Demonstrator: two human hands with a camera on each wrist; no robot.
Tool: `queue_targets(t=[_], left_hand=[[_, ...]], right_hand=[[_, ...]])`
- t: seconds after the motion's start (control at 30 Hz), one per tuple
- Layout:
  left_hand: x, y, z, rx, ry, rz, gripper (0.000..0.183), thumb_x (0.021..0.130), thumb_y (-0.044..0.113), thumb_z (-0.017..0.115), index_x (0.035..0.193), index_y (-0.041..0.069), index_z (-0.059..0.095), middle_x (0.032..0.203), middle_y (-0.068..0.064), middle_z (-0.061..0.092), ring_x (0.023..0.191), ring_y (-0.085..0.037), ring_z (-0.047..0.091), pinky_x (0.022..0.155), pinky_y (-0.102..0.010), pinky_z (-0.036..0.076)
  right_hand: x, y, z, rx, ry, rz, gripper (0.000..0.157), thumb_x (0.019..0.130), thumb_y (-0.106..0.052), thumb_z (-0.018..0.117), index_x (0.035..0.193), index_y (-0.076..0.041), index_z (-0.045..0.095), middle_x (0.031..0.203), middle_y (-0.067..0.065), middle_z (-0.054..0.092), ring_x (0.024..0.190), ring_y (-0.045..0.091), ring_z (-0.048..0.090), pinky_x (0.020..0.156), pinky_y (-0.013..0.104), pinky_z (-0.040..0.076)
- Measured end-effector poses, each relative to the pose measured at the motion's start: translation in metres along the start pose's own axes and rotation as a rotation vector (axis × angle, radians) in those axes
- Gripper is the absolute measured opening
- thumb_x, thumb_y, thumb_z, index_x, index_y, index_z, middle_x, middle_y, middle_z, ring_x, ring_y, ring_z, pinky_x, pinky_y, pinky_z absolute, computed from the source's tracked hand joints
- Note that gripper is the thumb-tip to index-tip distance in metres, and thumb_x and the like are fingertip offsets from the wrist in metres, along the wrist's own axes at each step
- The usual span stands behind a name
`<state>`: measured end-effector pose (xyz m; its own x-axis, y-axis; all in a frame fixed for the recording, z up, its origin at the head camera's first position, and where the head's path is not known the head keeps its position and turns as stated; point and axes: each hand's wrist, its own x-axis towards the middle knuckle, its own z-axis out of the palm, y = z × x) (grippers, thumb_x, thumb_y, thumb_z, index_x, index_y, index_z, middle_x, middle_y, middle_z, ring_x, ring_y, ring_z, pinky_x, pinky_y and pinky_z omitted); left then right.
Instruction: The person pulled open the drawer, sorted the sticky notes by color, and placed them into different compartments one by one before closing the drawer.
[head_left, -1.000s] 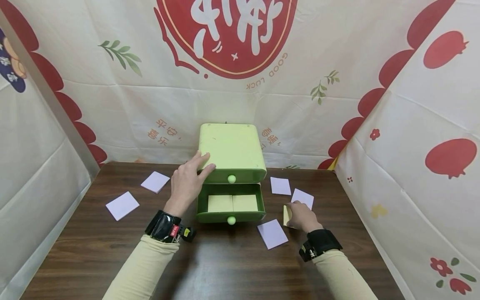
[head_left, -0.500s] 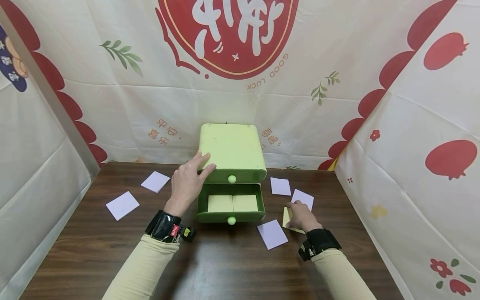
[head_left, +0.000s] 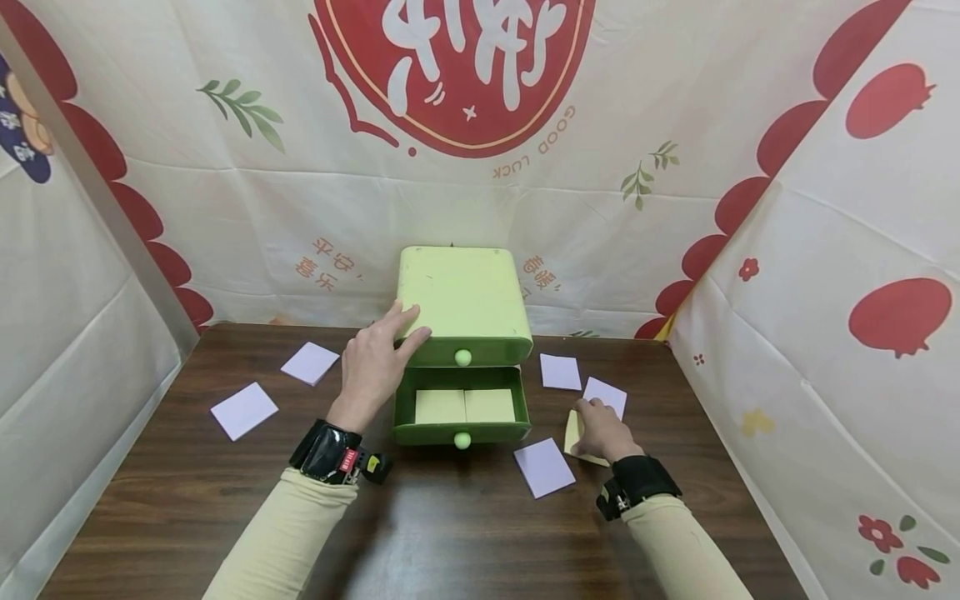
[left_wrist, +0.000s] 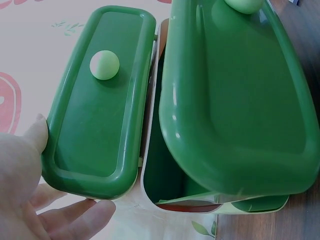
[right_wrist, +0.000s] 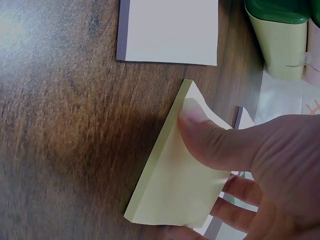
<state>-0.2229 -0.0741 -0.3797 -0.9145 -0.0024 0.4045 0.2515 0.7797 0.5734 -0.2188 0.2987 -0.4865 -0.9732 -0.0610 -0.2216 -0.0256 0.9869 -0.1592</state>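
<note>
My left hand (head_left: 371, 367) rests at the upper left corner of a green two-drawer box (head_left: 465, 292), with the thumb by its top and the fingers along its side in the left wrist view. The lower drawer (head_left: 407, 433) is pulled out and has two yellow sticky note pads (head_left: 465, 407) side by side in it. The upper drawer (left_wrist: 100, 120) is closed. My right hand (head_left: 603, 432) pinches another yellow sticky note pad (right_wrist: 175, 185), thumb across its face and fingers behind. It is tilted, close over the table.
Purple sticky note pads lie around the box: two at left, one (head_left: 244, 412) nearer and one (head_left: 311, 364) farther. At right are a far one (head_left: 561, 372), one (head_left: 606, 396) beyond my right hand and one (head_left: 545, 467) left of it. A printed cloth (head_left: 337, 208) hangs behind.
The yellow pad in my right hand has turned slightly, and its near corner now shows below the fingers. My left hand and the drawers have stayed in place.
</note>
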Motion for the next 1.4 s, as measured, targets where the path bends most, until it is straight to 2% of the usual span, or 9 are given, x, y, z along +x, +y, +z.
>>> queue_targets(t=[0.2, 0.33, 0.5, 0.73, 0.83, 1.1, 1.23, 1.33, 1.4], left_hand=[[0.0012, -0.0016, 0.0008, -0.002, 0.008, 0.001, 0.050, 0.093, 0.056, 0.056, 0.135, 0.030, 0.058, 0.145, -0.003, 0.052, 0.074, -0.033, 0.067, 0.049, -0.030, 0.039], [0.0014, -0.0021, 0.0009, -0.007, 0.007, 0.001, 0.050, 0.093, 0.056, 0.056, 0.135, 0.030, 0.058, 0.145, -0.004, 0.052, 0.071, -0.032, 0.066, 0.049, -0.031, 0.039], [0.0016, -0.0025, 0.0009, -0.003, 0.008, -0.002, 0.050, 0.092, 0.056, 0.056, 0.135, 0.031, 0.058, 0.145, -0.003, 0.053, 0.082, -0.036, 0.069, 0.051, -0.032, 0.041], [0.0017, -0.0025, 0.0002, -0.005, -0.013, -0.018, 0.051, 0.093, 0.058, 0.054, 0.136, 0.032, 0.057, 0.146, -0.002, 0.051, 0.094, -0.039, 0.068, 0.054, -0.034, 0.043], [0.0016, -0.0025, 0.0003, -0.003, -0.010, -0.016, 0.051, 0.093, 0.058, 0.055, 0.136, 0.031, 0.057, 0.146, -0.002, 0.051, 0.091, -0.038, 0.069, 0.053, -0.034, 0.043], [0.0009, -0.0016, 0.0009, -0.004, -0.011, -0.011, 0.050, 0.093, 0.058, 0.054, 0.136, 0.032, 0.057, 0.146, -0.002, 0.051, 0.066, -0.029, 0.063, 0.049, -0.030, 0.037], [0.0011, -0.0012, 0.0002, -0.009, -0.011, -0.013, 0.050, 0.093, 0.058, 0.054, 0.136, 0.031, 0.057, 0.146, -0.001, 0.051, 0.067, -0.030, 0.063, 0.049, -0.030, 0.037], [0.0009, -0.0012, -0.0001, -0.012, -0.009, -0.015, 0.050, 0.093, 0.058, 0.054, 0.136, 0.032, 0.057, 0.146, -0.002, 0.051, 0.077, -0.034, 0.067, 0.050, -0.030, 0.038], [0.0005, -0.0012, -0.0001, -0.014, -0.010, -0.017, 0.050, 0.093, 0.058, 0.054, 0.136, 0.032, 0.057, 0.146, -0.001, 0.051, 0.076, -0.034, 0.067, 0.050, -0.031, 0.038]], right_hand=[[0.0024, 0.0001, 0.0007, -0.010, -0.005, 0.007, 0.075, 0.068, -0.019, 0.089, 0.128, -0.002, 0.049, 0.118, 0.022, 0.057, 0.108, 0.039, 0.053, 0.085, 0.057, 0.048], [0.0020, -0.0014, -0.0011, -0.040, -0.001, -0.004, 0.075, 0.068, -0.022, 0.089, 0.128, 0.000, 0.051, 0.119, 0.022, 0.058, 0.108, 0.039, 0.053, 0.085, 0.059, 0.047], [0.0018, -0.0031, -0.0022, -0.077, -0.004, -0.002, 0.075, 0.069, -0.025, 0.089, 0.130, 0.000, 0.053, 0.122, 0.024, 0.059, 0.111, 0.040, 0.053, 0.089, 0.061, 0.045], [0.0032, -0.0034, -0.0015, -0.094, 0.006, -0.004, 0.070, 0.068, -0.024, 0.089, 0.126, -0.002, 0.056, 0.110, 0.018, 0.065, 0.097, 0.033, 0.059, 0.085, 0.056, 0.047], [0.0038, -0.0027, -0.0006, -0.106, 0.003, -0.013, 0.065, 0.071, -0.022, 0.087, 0.125, -0.002, 0.057, 0.111, 0.018, 0.065, 0.097, 0.033, 0.060, 0.087, 0.057, 0.046], [0.0043, -0.0012, -0.0006, -0.094, 0.056, -0.010, 0.045, 0.082, -0.014, 0.077, 0.123, -0.001, 0.063, 0.115, 0.020, 0.068, 0.102, 0.035, 0.063, 0.090, 0.057, 0.045], [0.0071, 0.0020, 0.0002, -0.081, 0.095, -0.022, 0.040, 0.083, -0.012, 0.075, 0.120, -0.001, 0.065, 0.113, 0.020, 0.069, 0.100, 0.035, 0.064, 0.086, 0.055, 0.048], [0.0089, 0.0035, -0.0009, -0.067, 0.112, -0.025, 0.034, 0.085, -0.010, 0.071, 0.118, -0.002, 0.067, 0.109, 0.019, 0.070, 0.093, 0.032, 0.064, 0.080, 0.052, 0.050], [0.0090, 0.0028, -0.0036, -0.052, 0.115, -0.021, 0.030, 0.087, -0.009, 0.068, 0.116, -0.003, 0.068, 0.107, 0.018, 0.071, 0.086, 0.029, 0.062, 0.075, 0.049, 0.050]])
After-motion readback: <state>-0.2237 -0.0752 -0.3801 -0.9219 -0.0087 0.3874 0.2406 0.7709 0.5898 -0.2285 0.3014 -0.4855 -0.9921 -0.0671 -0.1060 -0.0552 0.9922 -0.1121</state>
